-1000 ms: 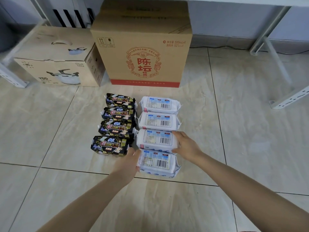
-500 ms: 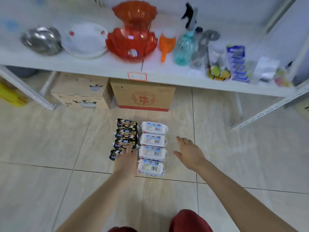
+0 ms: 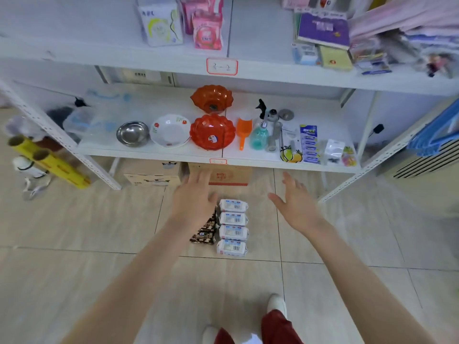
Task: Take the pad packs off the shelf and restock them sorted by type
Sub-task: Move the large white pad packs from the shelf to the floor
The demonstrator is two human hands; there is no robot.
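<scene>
On the tiled floor (image 3: pixel 99 281), in front of the white shelf (image 3: pixel 154 151): four white pad packs (image 3: pixel 233 231) in one straight column, barcodes up, each touching the next. Just left of them and touching that column, dark pad packs (image 3: pixel 204 235); two or three in sight, the rest hidden behind the left forearm, so no sure count.

Raised above the dark column, left hand (image 3: pixel 193 201), grip wide, fingers straight and blurred, holding nothing. Off to the right of the white packs and apart from them, right hand (image 3: pixel 296 207), grip wide too, palm turned inward, empty.

On the lower shelf board: two orange-red bowls (image 3: pixel 212 132), one behind the other; one steel bowl (image 3: pixel 133 133); one white dish (image 3: pixel 170 130); one orange scoop (image 3: pixel 244 132); one teal spray bottle (image 3: pixel 259 136). Under the shelf, two cardboard boxes (image 3: pixel 155 175) side by side. At far left, two yellow rolls (image 3: pixel 53 163) beside the shelf frame.
</scene>
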